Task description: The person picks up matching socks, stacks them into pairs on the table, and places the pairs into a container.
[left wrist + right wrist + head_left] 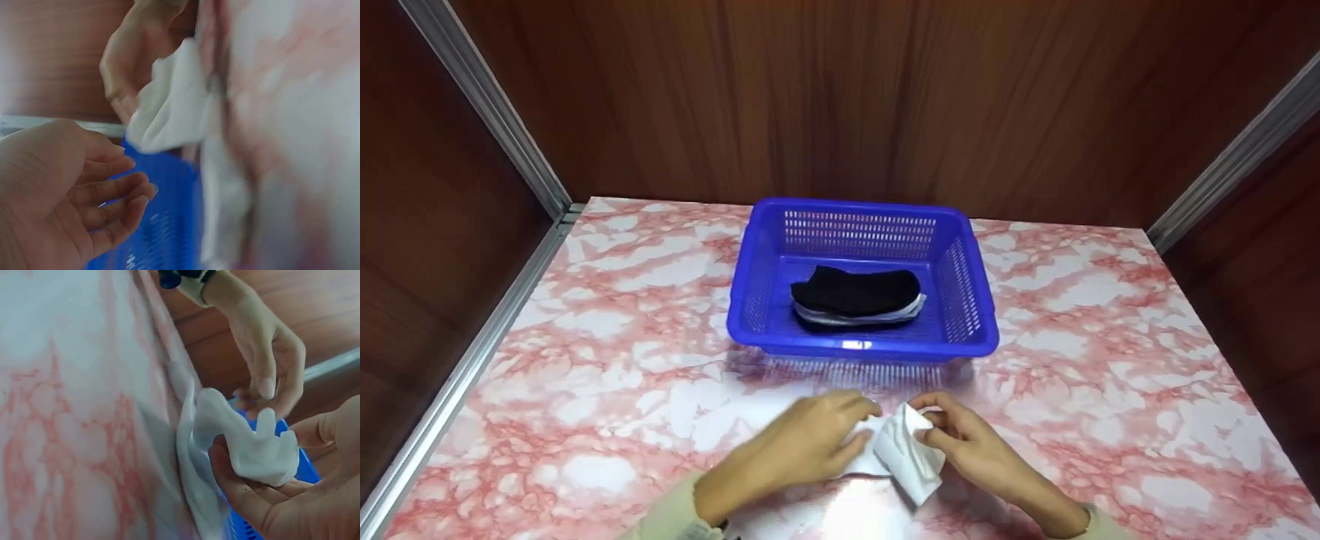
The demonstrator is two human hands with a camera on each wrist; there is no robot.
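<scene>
A white sock (911, 454) is partly lifted and bunched near the front of the table, and another stretch of white fabric (225, 197) lies flat under it. My right hand (971, 446) holds the raised part between thumb and fingers, and the right wrist view shows the soft folds (264, 458) across those fingers. On the other side, my left hand (810, 439) hovers close beside the white fabric. Its fingers are loosely bent with nothing between them, as the left wrist view shows of this hand (62, 185).
Beyond the hands stands a blue plastic basket (855, 346) with slotted walls. In it lies a stack of socks, a black sock (862, 291) on top and grey-white ones (840, 318) below. Brown wood-grain panels (855, 97) enclose the red-and-white marbled tabletop (607, 390).
</scene>
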